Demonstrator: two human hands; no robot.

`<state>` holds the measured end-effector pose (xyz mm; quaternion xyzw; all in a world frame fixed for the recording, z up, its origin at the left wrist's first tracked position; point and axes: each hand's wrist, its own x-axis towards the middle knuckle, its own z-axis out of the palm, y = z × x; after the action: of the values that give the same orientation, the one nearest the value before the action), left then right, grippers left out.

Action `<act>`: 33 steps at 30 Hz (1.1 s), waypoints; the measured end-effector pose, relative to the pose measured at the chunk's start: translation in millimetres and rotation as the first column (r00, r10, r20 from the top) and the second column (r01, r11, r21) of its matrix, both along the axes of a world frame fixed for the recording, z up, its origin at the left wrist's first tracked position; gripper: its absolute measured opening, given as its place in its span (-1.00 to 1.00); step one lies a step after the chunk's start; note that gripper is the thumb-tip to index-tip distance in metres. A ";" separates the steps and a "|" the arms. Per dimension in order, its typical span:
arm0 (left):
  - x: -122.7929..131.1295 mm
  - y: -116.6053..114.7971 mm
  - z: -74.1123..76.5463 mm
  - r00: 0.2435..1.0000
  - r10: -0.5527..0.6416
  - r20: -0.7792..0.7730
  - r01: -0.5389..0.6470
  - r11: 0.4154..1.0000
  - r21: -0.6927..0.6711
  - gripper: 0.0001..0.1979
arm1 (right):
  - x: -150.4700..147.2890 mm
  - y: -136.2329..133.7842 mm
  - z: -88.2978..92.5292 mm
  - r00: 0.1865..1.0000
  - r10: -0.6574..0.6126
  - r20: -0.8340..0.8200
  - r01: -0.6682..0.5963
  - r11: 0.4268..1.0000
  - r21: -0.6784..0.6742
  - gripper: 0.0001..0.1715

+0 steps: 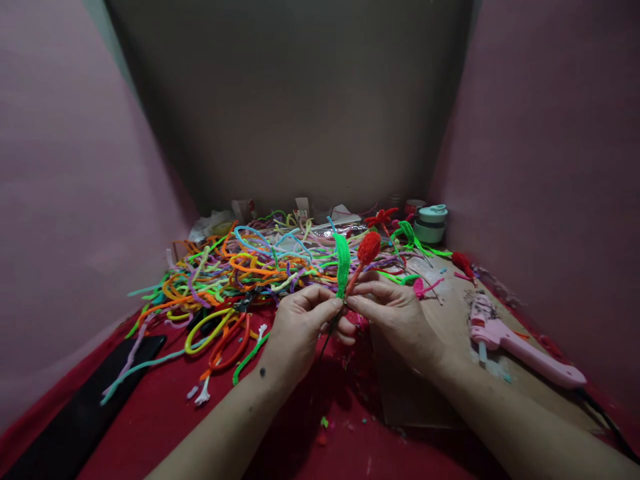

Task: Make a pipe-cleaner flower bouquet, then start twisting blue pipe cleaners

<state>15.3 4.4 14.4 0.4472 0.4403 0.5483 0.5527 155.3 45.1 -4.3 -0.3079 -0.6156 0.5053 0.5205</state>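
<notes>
Pinching the base of an upright green chenille leaf [342, 263] with the left hand [300, 323], thumb and forefinger drawn narrow. Gripping with the right hand [393, 317] at the lower end of a red stem [353, 278], fingers [373, 288] brought close together. Topping that stem with a red chenille bud [369, 248], tilted slightly to the right and just beside the leaf. Bringing leaf and stem together at the fingertips, raised above the red-covered counter [135, 433] and in front of a tangled heap of pipe cleaners [255, 270]. Trailing below the left hand with a thin dark strand [327, 340].

Judged done: shaping of bud and leaf. Judged in hand: mating of leaf base to stem. Judged open: securing of that meeting point. Unable to tell of any binding or glue there, owing to cover from the fingers.

Noted as comparable made pieces, lying toward the right: a red flower [381, 218], a dark red bud [464, 265]. Noted as loose and unshaped: most of the heap. Noted on the cardboard [415, 393], out of both hands: a pink glue gun [530, 353]. Unable to confirm heat or power.
</notes>
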 end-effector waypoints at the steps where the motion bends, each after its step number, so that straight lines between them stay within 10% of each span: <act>1: -0.4 -0.1 0.5 1.000 0.006 -0.003 -0.006 1.000 -0.001 -0.91 | 0.0 0.9 -0.7 1.000 0.017 -0.017 -0.017 1.000 -0.013 -0.94; 12: -7.2 0.0 4.0 0.999 -0.042 -0.013 0.041 0.998 -0.047 -0.86 | 0.2 3.1 -0.1 0.979 0.157 -0.132 -0.174 0.975 -0.137 -0.95; 33: 0.3 -3.5 -8.0 0.842 0.257 -0.474 -0.101 0.939 0.328 -0.95 | 0.1 9.3 -5.5 0.995 0.084 -0.060 -0.086 0.996 -0.034 -0.94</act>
<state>15.6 1.0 6.4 0.6088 0.5257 0.5184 0.2903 155.3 54.3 -9.8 -0.2759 -0.6034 0.5468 0.5107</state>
